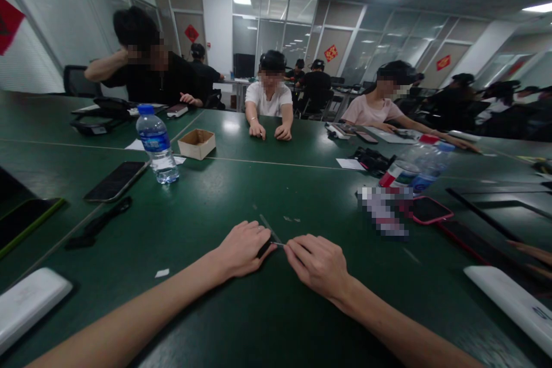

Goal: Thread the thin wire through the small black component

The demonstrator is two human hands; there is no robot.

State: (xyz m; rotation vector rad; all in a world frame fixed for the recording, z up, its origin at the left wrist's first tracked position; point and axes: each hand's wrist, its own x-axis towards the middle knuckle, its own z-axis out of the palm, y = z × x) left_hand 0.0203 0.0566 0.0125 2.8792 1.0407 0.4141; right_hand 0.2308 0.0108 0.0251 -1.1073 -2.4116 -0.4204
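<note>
In the head view my left hand [244,247] is closed around a small black object [264,249], mostly hidden by the fingers. My right hand [319,263] faces it, with thumb and fingers pinched at the end of a thin, shiny sliver beside the black object. A narrow clear strip [268,226] slants away from between the two hands. It looks like film or tape, and I cannot tell which hand holds it. Tiny pale scraps [292,219] lie just beyond on the green table [224,195].
A water bottle [157,146], a small open box [196,144] and a phone [116,181] stand or lie to the left. At right are more bottles [409,164] and a pink-edged phone [430,210]. White devices [32,305] flank my forearms. People sit across the table.
</note>
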